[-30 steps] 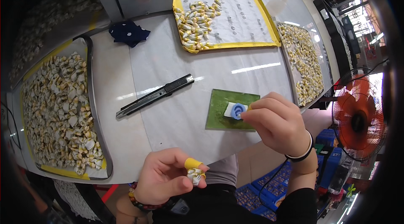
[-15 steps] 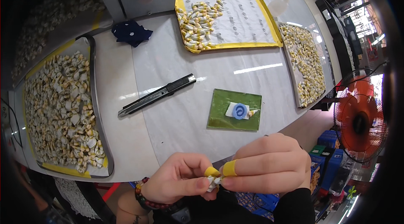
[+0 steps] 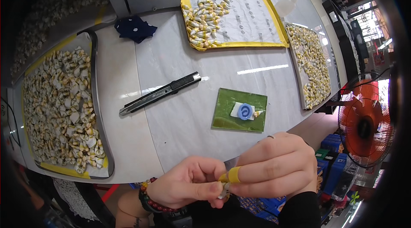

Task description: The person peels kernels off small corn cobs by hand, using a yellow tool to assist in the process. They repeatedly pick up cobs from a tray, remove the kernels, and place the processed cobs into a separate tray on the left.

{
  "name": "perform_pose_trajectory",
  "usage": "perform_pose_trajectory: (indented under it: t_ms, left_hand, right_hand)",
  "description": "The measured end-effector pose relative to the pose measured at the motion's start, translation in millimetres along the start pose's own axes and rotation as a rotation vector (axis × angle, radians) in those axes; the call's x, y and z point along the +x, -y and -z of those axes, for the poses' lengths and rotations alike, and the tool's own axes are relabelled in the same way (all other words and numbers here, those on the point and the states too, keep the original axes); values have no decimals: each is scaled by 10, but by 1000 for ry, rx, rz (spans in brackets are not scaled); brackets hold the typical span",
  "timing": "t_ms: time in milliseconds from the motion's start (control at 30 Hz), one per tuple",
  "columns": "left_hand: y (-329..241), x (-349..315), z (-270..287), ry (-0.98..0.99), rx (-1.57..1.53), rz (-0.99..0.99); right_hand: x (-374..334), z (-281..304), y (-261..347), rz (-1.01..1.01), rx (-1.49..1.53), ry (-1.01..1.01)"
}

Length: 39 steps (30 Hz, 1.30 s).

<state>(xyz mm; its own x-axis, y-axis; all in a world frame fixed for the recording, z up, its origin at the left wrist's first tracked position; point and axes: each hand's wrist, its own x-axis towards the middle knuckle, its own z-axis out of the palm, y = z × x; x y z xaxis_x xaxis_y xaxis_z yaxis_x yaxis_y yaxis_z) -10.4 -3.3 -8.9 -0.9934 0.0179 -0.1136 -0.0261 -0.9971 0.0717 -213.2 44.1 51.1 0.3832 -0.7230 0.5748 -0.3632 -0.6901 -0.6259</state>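
Note:
Low in the view, my two hands meet at the fingertips. My left hand (image 3: 184, 183) pinches a small white piece (image 3: 223, 191), mostly hidden by the fingers, so its exact kind does not show. My right hand (image 3: 274, 166) is closed too, its thumb and forefinger pressed against the same piece. A yellow band (image 3: 233, 175) wraps the right forefinger, and yellow also shows at a left fingertip. Ahead of the hands lies a green square plate (image 3: 222, 116) bearing a blue round cap (image 3: 245, 111), a white scrap and a small yellow-white piece (image 3: 257, 113).
A black utility knife (image 3: 160, 94) lies mid-table. The left tray (image 3: 99, 133) is heaped with white-yellow pieces; a yellow-edged tray (image 3: 252, 35) and a right-hand tray (image 3: 305, 93) hold slim ones. Also around are a dark blue cloth (image 3: 135, 29), a grey box (image 3: 150, 3) and an orange fan (image 3: 366, 121).
My hands have drawn closer around the small white piece, and the left has shifted slightly right. Less of the piece shows now. The view has shifted a little.

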Motion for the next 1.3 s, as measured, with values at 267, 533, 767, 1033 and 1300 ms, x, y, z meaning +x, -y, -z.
perform_pose_trajectory:
  t_ms: [267,533,767,1033,1300]
  left_hand:
    - [-9,0,-15,-1,14,1]
    - [-49,-51,-88,-110,194,-98]
    - [45,-71,-139,-200,669,-508]
    - [28,-11,-88,-291,942,-591]
    - [0,-151,-152,-242,1007,-636]
  right_hand:
    - [1,6,3,-5,-17,3]
    - [-8,44,10,-78,44,-16]
    - [-80,-40,18,-109,44,-94]
    - [-82,125,127,-98,-93,98]
    - [-322,933,202,-385,-907,-359]
